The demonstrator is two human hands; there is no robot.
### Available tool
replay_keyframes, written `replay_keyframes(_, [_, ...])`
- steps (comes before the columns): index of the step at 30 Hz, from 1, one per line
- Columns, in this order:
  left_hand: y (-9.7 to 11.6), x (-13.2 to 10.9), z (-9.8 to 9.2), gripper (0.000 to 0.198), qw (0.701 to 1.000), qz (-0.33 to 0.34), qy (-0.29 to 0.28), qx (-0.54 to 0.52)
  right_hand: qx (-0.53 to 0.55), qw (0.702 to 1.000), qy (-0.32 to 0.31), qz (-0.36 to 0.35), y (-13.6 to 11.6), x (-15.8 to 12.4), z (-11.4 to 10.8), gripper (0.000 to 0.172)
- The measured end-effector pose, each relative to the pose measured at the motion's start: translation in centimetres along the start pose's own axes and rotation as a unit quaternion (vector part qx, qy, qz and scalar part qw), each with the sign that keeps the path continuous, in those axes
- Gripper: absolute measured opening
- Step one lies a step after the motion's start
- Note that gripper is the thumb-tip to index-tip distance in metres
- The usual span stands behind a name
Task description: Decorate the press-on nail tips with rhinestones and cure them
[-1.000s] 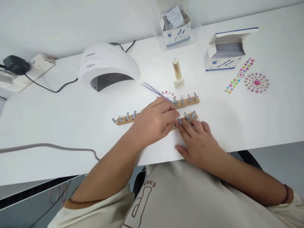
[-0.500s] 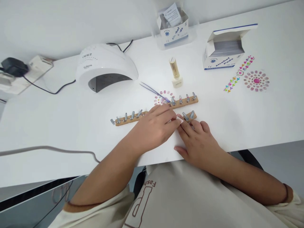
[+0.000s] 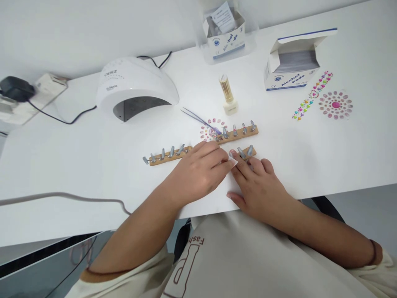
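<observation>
My left hand [image 3: 200, 171] is closed in a pinch on a small white wipe [image 3: 232, 160]. The wipe meets the fingertips of my right hand [image 3: 259, 184], by a grey nail tip [image 3: 231, 154] at the end of a short wooden nail stand [image 3: 251, 154]. My right hand's index and middle fingers stretch over that stand, with the thumb spread apart on the table. Behind them lies a longer wooden stand [image 3: 237, 135] bearing several grey nail tips, some decorated. Left of my left hand, another stand [image 3: 166, 158] carries plain grey tips, its right end hidden.
Tweezers [image 3: 195, 117] lie against a nail sticker sheet [image 3: 204, 132]. Behind stand a polish bottle [image 3: 229, 101], a white nail lamp [image 3: 136, 82] and two alcohol pad boxes [image 3: 290, 78]. More stickers [image 3: 336, 105] lie at right. A cable [image 3: 62, 193] crosses the table at left.
My left hand has drawn back very slightly, and the nail tip beside the wipe shows more clearly. My right hand stays in place. The view has shifted a little.
</observation>
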State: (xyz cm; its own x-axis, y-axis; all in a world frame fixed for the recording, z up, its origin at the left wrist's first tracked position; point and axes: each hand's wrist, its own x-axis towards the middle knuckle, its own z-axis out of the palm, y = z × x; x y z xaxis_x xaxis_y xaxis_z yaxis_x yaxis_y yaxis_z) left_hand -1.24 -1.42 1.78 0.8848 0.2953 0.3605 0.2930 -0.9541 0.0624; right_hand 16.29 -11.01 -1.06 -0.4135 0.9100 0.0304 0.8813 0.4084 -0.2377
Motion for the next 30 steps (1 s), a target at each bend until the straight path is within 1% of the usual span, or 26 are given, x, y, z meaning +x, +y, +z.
replay_keyframes(4, [0.0,0.1,-0.1,0.01,1.0,0.002,0.001,-0.008,-0.006,1.0,0.006,0.0,0.0,0.1,0.2,0.063])
replay_keyframes(9, [-0.7,0.4,-0.1,0.014,0.999,-0.017,0.038,-0.01,-0.007,1.0,0.006,-0.004,0.1,0.0,0.2,0.066])
replay_keyframes(14, [-1.2,0.7,0.0,0.012,1.0,-0.001,-0.015,-0.026,-0.005,1.0,0.007,-0.005,0.1,0.0,0.1,0.065])
replay_keyframes(21, [-1.6,0.5,0.2,0.014,1.0,-0.007,-0.008,-0.002,-0.011,1.0,0.013,-0.008,0.1,0.0,0.2,0.065])
replay_keyframes(25, [-1.7,0.4,0.3,0.015,1.0,-0.024,0.004,0.013,-0.013,1.0,0.015,-0.009,0.1,-0.1,0.2,0.065])
replay_keyframes(30, [-1.3,0.6,-0.2,0.017,0.998,-0.045,0.042,-0.003,-0.013,1.0,0.022,-0.009,0.0,-0.1,0.4,0.066])
